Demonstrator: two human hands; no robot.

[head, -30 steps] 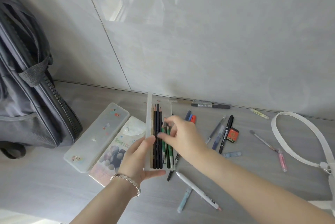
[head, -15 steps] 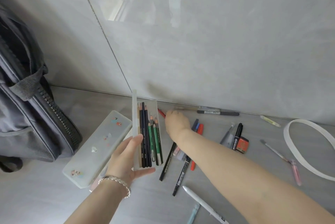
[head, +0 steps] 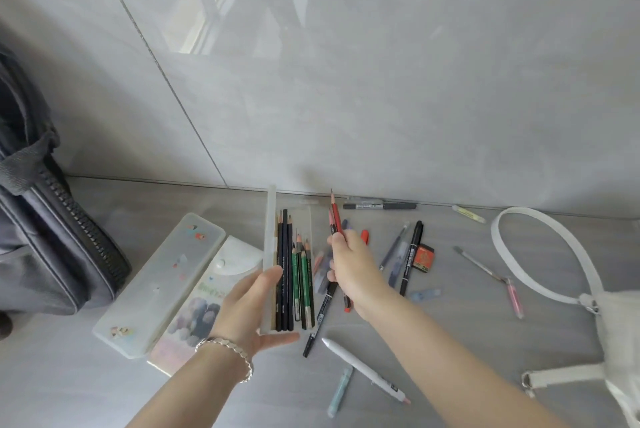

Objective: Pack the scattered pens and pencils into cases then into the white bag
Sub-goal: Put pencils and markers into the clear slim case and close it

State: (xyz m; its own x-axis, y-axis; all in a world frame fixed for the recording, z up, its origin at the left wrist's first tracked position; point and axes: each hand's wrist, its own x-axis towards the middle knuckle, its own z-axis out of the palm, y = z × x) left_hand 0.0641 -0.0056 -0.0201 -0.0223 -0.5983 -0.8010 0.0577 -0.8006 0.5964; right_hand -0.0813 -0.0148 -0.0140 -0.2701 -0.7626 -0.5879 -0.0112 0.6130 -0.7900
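My left hand (head: 247, 306) holds an open clear pencil case (head: 270, 233) just above the floor; several black and green pencils (head: 292, 275) lie inside it. My right hand (head: 349, 263) is just right of the case, closed around a red pencil (head: 336, 214) whose tip points toward the wall. Loose pens lie scattered on the floor: a black marker (head: 412, 254), a white pen (head: 363, 368), a grey marker (head: 379, 206) by the wall. The white bag (head: 620, 316) sits at the right edge, its strap (head: 540, 219) looped on the floor.
A frosted closed case (head: 156, 282) and a printed pouch (head: 207, 303) lie left of my left hand. A grey backpack (head: 45, 237) stands at far left. A red eraser box (head: 423, 258), a pink pen (head: 514, 297) and a pale blue pen (head: 341, 393) lie around. The wall is close behind.
My right hand reached toward the wall, closed on the red pencil and lifted it back beside the case. The case in my left hand stayed nearly where it was.
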